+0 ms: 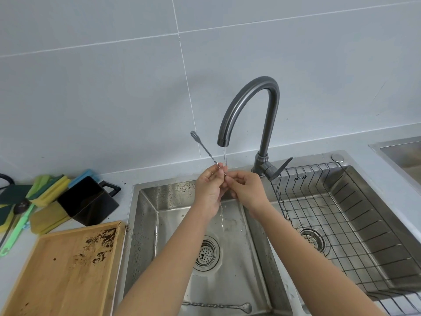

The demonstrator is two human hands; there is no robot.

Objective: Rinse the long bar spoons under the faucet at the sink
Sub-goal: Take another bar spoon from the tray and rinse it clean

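A long bar spoon (206,150), thin and silvery with a twisted shaft and a small forked end pointing up and left, is held just beneath the spout of the dark faucet (250,106), where a narrow stream runs onto it. The left hand (208,187) and right hand (245,190) meet around its lower shaft, fingers curled and pinching it; the bowl end is hidden behind them. This looks like the rinsing step itself, likely with fingers rubbing the shaft. A second bar spoon (218,306) lies flat on the bottom of the left sink basin (145,224), near its front edge, bowl to the right; the next move probably calls for swapping to it. At the worktop's left edge sit a stained wooden tray (57,277), a black cup (87,199) and sponges (50,188); a wire rack (341,215) fills the right basin.
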